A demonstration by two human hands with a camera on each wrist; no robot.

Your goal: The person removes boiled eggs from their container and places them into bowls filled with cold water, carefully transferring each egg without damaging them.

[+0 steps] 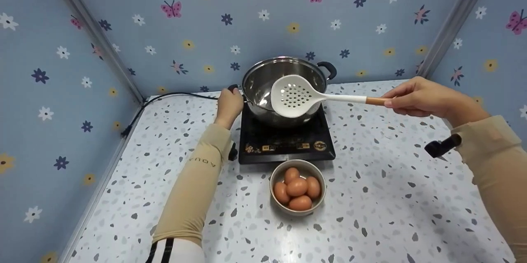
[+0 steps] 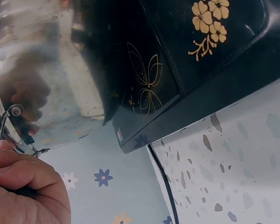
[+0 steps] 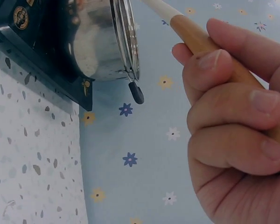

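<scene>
A steel pot (image 1: 263,111) with black side handles stands on a black induction cooker (image 1: 284,139). My left hand (image 1: 230,105) grips the pot's left handle; in the left wrist view the fingers (image 2: 32,175) curl round it. With my right hand (image 1: 428,99) I hold a white skimmer (image 1: 291,96) by its wooden handle (image 1: 375,101). The skimmer's perforated head is over the front part of the pot's opening and hides some of the inside. In the right wrist view, the fingers (image 3: 233,102) wrap the wooden handle.
A bowl (image 1: 275,203) of several brown eggs (image 1: 297,187) sits on the speckled table (image 1: 387,205) in front of the cooker. A black cord (image 1: 177,94) runs left along the table's back edge. Flower-patterned panels (image 1: 263,16) rise behind and at both sides.
</scene>
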